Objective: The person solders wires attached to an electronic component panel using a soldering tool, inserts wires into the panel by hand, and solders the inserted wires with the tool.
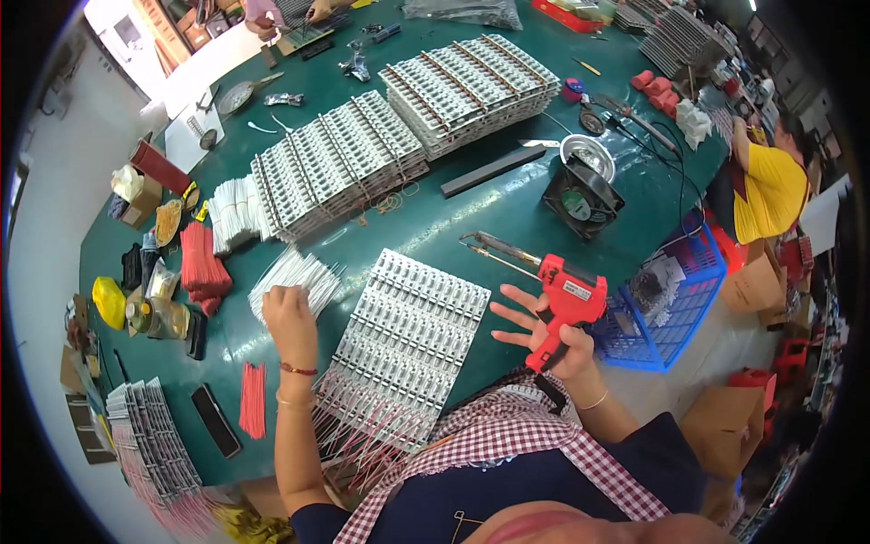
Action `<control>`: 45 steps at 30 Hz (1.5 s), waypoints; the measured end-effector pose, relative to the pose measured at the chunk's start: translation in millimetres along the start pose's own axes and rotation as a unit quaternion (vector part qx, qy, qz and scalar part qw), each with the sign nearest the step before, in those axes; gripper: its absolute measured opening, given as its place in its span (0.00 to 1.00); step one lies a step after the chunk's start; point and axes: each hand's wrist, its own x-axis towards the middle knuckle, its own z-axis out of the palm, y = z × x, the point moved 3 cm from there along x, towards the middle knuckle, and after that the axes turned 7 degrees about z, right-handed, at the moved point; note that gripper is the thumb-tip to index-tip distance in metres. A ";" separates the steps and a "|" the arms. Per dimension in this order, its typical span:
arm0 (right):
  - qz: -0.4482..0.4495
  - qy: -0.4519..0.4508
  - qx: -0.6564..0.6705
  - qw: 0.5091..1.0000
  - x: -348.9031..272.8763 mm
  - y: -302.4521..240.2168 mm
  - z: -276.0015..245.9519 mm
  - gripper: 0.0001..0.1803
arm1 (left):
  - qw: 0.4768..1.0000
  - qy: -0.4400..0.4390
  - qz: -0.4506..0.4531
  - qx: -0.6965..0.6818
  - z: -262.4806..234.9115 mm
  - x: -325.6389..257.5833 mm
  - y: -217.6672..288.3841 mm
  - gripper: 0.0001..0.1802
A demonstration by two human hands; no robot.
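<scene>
**Soldering gun up, wires being picked**

Right hand (553,340) – fingers splayed open, yet the red soldering gun (566,299) sits clamped between palm and thumb, its metal tip aimed away over the green table (507,218). Left hand (288,313) – fingers curled shut on the edge of the white wire bundle (294,276); whether a single wire is pinched, cannot tell.

The grey board panel (408,335) lies between both hands, red leads trailing off its near edge. Bundle sits just left of the panel; gun just right of it. Stacked panels (399,136) lie beyond it, a small fan (580,199) beyond and right.

Risk, as judged: with so loose a hold the gun may tilt – hot tip could drop onto the panel or brush the apron.
</scene>
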 end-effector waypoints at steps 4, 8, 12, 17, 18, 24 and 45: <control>-0.006 0.004 -0.025 1.000 -1.2 -4.2 -3.4 0.26 | 0.922 0.087 -0.171 -0.336 -44.7 16.9 5.0 0.15; -0.009 0.013 -0.015 1.000 4.2 -4.8 2.3 0.26 | 0.827 0.245 -0.225 -0.453 -20.7 -18.2 -1.4 0.13; 0.004 0.011 -0.015 1.000 6.0 -1.6 5.6 0.25 | 0.849 0.219 -0.224 -0.426 7.3 -39.3 9.6 0.14; -0.009 0.011 -0.012 1.000 11.0 -0.6 6.9 0.26 | 0.869 0.185 -0.188 -0.418 -5.5 -29.4 11.2 0.13; -0.007 0.011 -0.012 1.000 12.3 -0.3 6.4 0.26 | 0.879 0.140 -0.175 -0.420 -7.5 -28.3 11.1 0.12; -0.022 0.019 -0.040 0.999 14.9 -1.8 6.2 0.27 | 0.917 0.094 -0.178 -0.345 -23.3 -9.0 10.8 0.08; 0.001 0.037 -0.021 0.999 26.9 -1.6 4.9 0.26 | 0.993 0.045 -0.054 -0.094 -17.5 10.5 -5.0 0.02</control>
